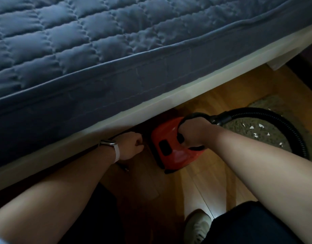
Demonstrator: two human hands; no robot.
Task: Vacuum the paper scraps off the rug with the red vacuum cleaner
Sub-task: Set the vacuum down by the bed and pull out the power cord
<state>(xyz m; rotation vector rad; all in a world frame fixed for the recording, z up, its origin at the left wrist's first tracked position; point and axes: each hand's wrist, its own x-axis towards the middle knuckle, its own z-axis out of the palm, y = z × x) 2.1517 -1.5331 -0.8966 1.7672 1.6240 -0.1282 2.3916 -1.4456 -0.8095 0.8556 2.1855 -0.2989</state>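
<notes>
Beside the bed, on the wood floor, the red vacuum sat just under the pale edge of the bed frame. The right hand was wrapped around the vacuum's black carry handle, fingers curled under it. A black ribbed hose ran from the vacuum's front and looped out to the right and back down, partly over the rug. The rug lay to the right of the vacuum, and small white paper scraps were scattered across it, inside the loop of the hose. The left hand (a watch on its wrist) was low by the bed frame, just left of the vacuum, fingers curled into a fist; whether it held anything I could not tell in the dim light. A pale shoe showed on the floor at the bottom, near a dark trouser leg.
</notes>
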